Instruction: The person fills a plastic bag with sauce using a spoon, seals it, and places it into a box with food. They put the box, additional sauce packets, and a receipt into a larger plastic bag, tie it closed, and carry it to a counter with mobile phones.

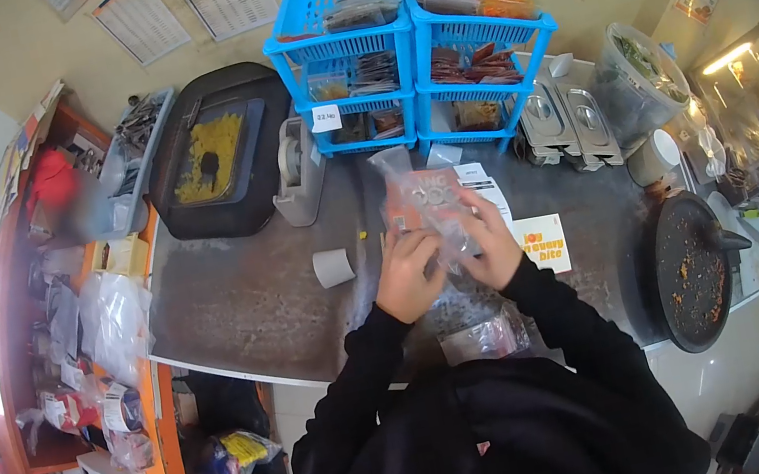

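Observation:
Both hands are over the middle of the dark counter at a clear plastic bag (439,201) with orange and white print. My left hand (410,274) has its fingers bent on the bag's lower left edge. On the bag's right side, my right hand (492,242) grips the plastic with curled fingers. Behind the bag lies a printed white paper (491,194). A card with orange and yellow lettering (543,245) is right of my right hand. Nearer my body rests another clear packet (485,338). A small white paper piece (333,267) lies to the left.
Blue stacked baskets (346,45) with packets stand at the back. A tape dispenser (297,172) and a black tray with yellow powder (209,160) are back left. Lidded steel containers (568,124) and a round dark stone dish (691,273) are right.

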### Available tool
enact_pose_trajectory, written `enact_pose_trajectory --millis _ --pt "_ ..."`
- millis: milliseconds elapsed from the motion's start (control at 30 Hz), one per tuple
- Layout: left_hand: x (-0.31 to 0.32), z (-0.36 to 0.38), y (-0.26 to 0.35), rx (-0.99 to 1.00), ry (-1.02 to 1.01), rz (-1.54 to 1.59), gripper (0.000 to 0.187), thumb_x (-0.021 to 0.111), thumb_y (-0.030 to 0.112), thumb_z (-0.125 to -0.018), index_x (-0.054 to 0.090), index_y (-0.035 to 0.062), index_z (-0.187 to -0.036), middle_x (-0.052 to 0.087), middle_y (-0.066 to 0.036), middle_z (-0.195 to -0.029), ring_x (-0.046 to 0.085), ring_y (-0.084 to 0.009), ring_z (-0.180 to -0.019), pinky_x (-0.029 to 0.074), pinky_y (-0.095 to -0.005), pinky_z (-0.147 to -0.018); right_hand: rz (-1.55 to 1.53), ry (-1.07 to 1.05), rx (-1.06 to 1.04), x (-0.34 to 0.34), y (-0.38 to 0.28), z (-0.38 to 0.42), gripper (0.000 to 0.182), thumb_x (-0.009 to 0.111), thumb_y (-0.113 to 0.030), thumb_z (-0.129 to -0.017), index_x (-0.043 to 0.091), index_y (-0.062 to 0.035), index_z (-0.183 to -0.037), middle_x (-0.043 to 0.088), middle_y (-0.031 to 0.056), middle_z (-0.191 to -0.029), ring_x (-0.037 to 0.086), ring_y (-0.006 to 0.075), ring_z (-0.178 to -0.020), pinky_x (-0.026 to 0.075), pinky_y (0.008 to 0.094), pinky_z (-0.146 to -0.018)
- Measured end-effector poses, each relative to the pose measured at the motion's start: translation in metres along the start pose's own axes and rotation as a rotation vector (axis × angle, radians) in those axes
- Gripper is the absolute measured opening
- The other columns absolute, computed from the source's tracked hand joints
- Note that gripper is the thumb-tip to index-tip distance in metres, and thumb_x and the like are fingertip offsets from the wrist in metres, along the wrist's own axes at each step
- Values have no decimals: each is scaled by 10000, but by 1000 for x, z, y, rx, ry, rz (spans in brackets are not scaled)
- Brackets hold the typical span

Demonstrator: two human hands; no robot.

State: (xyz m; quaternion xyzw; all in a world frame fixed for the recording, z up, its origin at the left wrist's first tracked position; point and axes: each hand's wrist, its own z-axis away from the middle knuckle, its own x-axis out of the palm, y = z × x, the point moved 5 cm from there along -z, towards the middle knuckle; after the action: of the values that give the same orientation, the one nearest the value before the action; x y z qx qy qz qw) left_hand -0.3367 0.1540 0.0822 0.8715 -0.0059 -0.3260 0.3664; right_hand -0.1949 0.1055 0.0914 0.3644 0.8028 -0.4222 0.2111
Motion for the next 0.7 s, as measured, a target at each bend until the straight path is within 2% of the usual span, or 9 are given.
enact_pose_trajectory --millis 167,267,300,400,467,500,567,633,700 --pt "-36 -6 -21 -194 195 203 164 589 159 -816 599 45 -935 563 -154 -972 563 -316 -884 457 -358 -739 -222 -138 -107 -6 -18 -35 161 653 -17 -702 511 -52 -771 587 83 -1045 521 292 -1006 384 386 -869" --pt "-27 -3 -76 -461 127 -20 367 625 324 -798 580 41 -1027 510 -189 -1099 536 -361 -959 445 -401 -792 -377 -241 -90 -24 -28 -44 160 634 -14 -739 483 -65 -724 634 69 -882 574 256 -880 422 349 -803" --pt "-22 -4 -86 -425 169 -104 434 638 362 -779 563 46 -1068 488 -199 -1133 518 -381 -984 432 -419 -815 -593 -286 55 -24 -27 -44 151 637 -55 -770 491 -71 -736 633 60 -827 587 218 -724 442 301 -682" --pt "2 -13 -99 -338 165 -267 613 670 450 -733 513 51 -1172 422 -229 -1224 464 -437 -1048 392 -466 -879 -239 -575 220 -17 -23 -38 123 606 -96 -810 496 -61 -765 617 73 -796 582 199 -638 441 281 -575" --pt "24 -19 -100 -322 -12 -263 691 683 472 -716 480 42 -1217 380 -246 -1268 427 -468 -1076 362 -487 -916 -23 -495 33 -12 -21 -33 104 577 -97 -802 523 -67 -887 615 109 -811 616 251 -690 470 341 -569" --pt "40 -14 -105 -252 -83 -340 644 636 418 -783 451 2 -1238 409 -228 -1265 432 -413 -1115 345 -443 -952 50 -428 -22 -5 -11 -25 141 578 -95 -791 525 -73 -920 617 114 -828 620 268 -716 477 356 -578" --pt "46 -16 -96 -330 -42 319 585 602 370 -821 448 -17 -1231 440 -213 -1241 425 -370 -1147 335 -411 -966 133 -388 -74 -4 1 -22 305 578 -65 -744 519 -99 -1041 616 121 -951 608 339 -778 491 405 -628" --pt "42 -18 -64 -309 -11 813 420 525 243 -894 461 -31 -1206 504 -183 -1190 448 -294 -1156 333 -351 -967 184 -415 -22 -15 -6 -33 336 569 -50 -737 521 -94 -1067 598 119 -1008 601 332 -811 493 402 -657" --pt "20 -21 -22 -192 -14 570 367 506 201 -908 474 -29 -1193 510 -179 -1181 463 -296 -1135 351 -346 -941 187 -358 -51 -23 -18 -43 344 564 -45 -736 521 -91 -1074 587 119 -1038 596 330 -832 491 399 -678"
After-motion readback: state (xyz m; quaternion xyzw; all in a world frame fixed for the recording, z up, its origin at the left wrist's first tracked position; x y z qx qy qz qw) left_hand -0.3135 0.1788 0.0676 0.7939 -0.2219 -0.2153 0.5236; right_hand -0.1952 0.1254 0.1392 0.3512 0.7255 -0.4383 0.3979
